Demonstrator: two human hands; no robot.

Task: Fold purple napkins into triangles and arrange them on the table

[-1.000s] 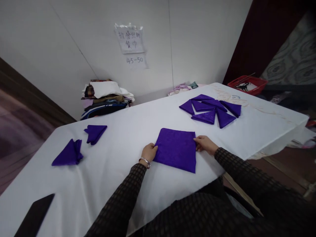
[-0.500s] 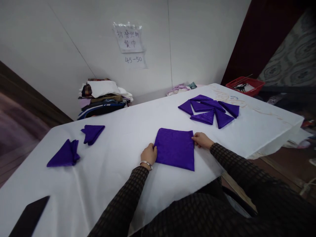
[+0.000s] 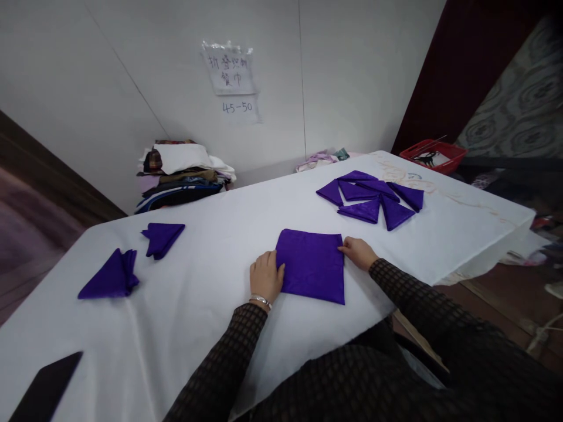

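A purple napkin point(image 3: 311, 266) lies folded into a rough square on the white-covered table in front of me. At its left edge is my left hand point(image 3: 266, 276), wearing a bracelet, with the thumb on the cloth and the fingers holding that edge. My right hand point(image 3: 357, 252) pinches the opposite edge near the upper right corner between thumb and fingertips. Beyond it to the right lies a group of purple napkins point(image 3: 368, 196) folded into triangles. Two more folded napkins, one nearer point(image 3: 112, 275) and one farther point(image 3: 162, 239), rest on the left, their ends fanned out.
The white tablecloth point(image 3: 197, 328) covers the table. A dark flat object point(image 3: 46, 390) lies at the near left. Behind the table are a pile of folded clothes point(image 3: 182, 176) and a red basket point(image 3: 433, 156) with scissors. A handwritten paper point(image 3: 231, 73) hangs on the wall.
My left hand has shifted slightly, its fingers now stretched further along the napkin's left edge. My right hand keeps its pinch. The camera view has moved a little.
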